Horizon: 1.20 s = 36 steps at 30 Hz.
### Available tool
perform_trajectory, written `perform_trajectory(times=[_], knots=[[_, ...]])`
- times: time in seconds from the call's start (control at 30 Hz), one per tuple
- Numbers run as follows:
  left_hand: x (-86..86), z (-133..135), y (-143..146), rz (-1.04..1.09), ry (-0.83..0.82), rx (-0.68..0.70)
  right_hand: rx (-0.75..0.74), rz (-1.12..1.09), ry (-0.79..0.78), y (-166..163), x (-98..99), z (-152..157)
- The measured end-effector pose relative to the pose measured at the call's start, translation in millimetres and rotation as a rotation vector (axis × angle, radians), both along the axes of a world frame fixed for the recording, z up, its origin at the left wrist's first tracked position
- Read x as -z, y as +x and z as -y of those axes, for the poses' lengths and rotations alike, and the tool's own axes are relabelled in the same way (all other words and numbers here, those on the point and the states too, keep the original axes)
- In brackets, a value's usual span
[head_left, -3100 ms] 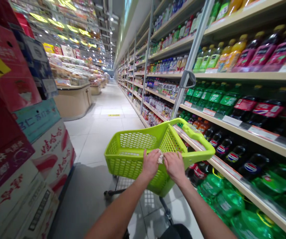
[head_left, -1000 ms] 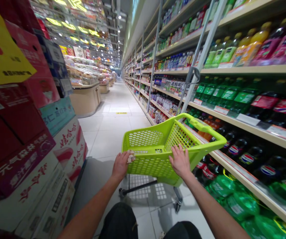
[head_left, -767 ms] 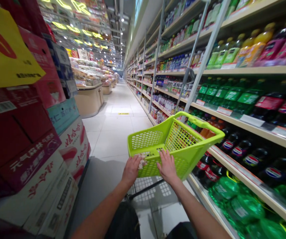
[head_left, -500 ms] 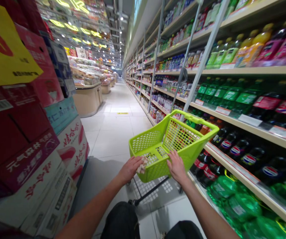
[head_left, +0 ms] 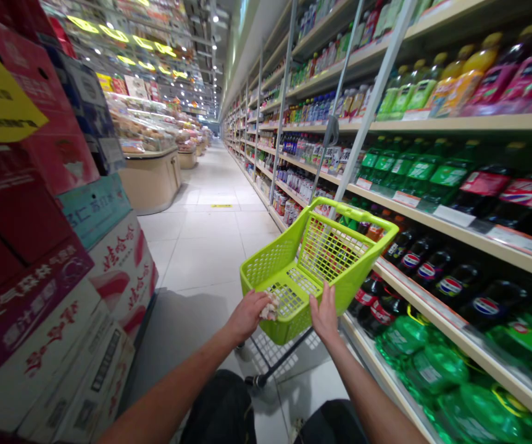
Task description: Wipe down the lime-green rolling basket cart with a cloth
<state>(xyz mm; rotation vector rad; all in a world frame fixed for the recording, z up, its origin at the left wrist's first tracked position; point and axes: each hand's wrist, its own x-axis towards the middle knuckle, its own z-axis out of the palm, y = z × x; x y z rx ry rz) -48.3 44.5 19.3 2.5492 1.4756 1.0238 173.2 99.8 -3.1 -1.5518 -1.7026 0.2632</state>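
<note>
A lime-green shopping cart (head_left: 289, 332) with a latticed basket stands in front of my knees, its inside showing bare. At the basket's near left corner, my left hand (head_left: 248, 313) is closed on a crumpled pale cloth (head_left: 270, 306), which lies against the rim. My right hand (head_left: 325, 314) rests against the basket's near side wall, fingers stretched out and pointing up over the rim, holding nothing. Below the basket, the cart's dark frame and a wheel (head_left: 257, 381) show near my left knee.
Shelves of drink bottles (head_left: 437, 166) run along the right, close to the cart. Stacked drink cartons (head_left: 122, 259) rise on the left. Pale floor tiles (head_left: 201, 237) stretch ahead, past a rounded display counter (head_left: 150, 179).
My right hand's fingers have straightened and tilt more upright along the basket wall. The left hand with the cloth has shifted slightly right. The cart has turned a little, and the view has swung slightly.
</note>
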Motion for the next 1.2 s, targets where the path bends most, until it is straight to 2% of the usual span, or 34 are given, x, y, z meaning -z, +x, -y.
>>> perform_trajectory(times=[0.1, 0.2, 0.33, 0.4, 0.47, 0.53, 0.6, 0.7, 0.83, 0.93, 1.07, 1.13, 1.2], knots=[[3.0, 6.5, 15.8, -0.003, 0.015, 0.021, -0.011, -0.006, -0.009, 17.6, -1.9, -5.6], [7.0, 9.1, 36.6, -0.029, 0.046, 0.045, 0.000, 0.047, -0.073, 30.8, -12.9, -9.7], [7.0, 5.9, 54.2, -0.140, 0.082, 0.086, 0.080, 0.179, -0.092, 29.7, -25.4, -0.3], [3.6, 0.4, 45.9, -0.206, 0.083, 0.127, 0.051, 0.227, -0.052, 24.8, -24.3, 9.7], [0.2, -7.2, 25.7, -0.225, 0.070, 0.092, 0.019, 0.224, -0.019, 20.5, -19.1, 18.2], [-0.6, -14.8, 3.7, -0.189, 0.047, -0.049, 0.031, 0.174, 0.005, 17.2, -12.6, 22.1], [2.5, -19.1, -6.0, -0.129, 0.031, -0.186, 0.049, 0.111, 0.022, 14.1, -7.6, 21.2], [12.1, -16.6, 13.9, -0.048, 0.063, -0.223, 0.049, 0.054, 0.027, 9.3, -5.2, 15.7], [19.9, -8.3, 49.7, -0.041, 0.140, -0.092, 0.056, 0.074, -0.004, 8.1, -7.2, 10.9], [16.8, -10.2, 33.4, -0.084, 0.123, -0.039, 0.050, 0.097, 0.009, 11.3, -6.8, 9.6], [11.9, -18.9, -2.6, -0.021, 0.063, -0.296, 0.053, 0.088, 0.029, 10.6, -4.3, 7.8], [12.8, -18.7, 3.0, 0.016, 0.069, -0.352, 0.053, 0.080, 0.023, 7.9, -4.2, 7.1], [15.2, -14.8, 22.2, 0.002, 0.100, -0.239, 0.050, 0.080, 0.002, 6.2, -5.3, 7.0]])
